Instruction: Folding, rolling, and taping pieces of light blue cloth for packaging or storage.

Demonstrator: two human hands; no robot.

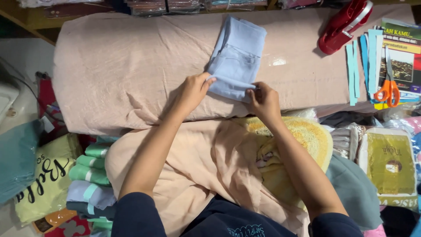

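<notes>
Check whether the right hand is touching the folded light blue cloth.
Touching. The head view shows the right hand pinching the near edge of the folded light blue cloth, fingertips on the fabric; the left hand grips the same edge.

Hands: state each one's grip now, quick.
Left hand: closed, pinching the near edge of the folded light-blue cloth garment.
Right hand: closed, pinching the same edge.

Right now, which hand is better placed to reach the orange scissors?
Probably the right hand. It pinches the folded light-blue cloth on the side nearer the orange scissors; the left hand would have to cross over.
</notes>
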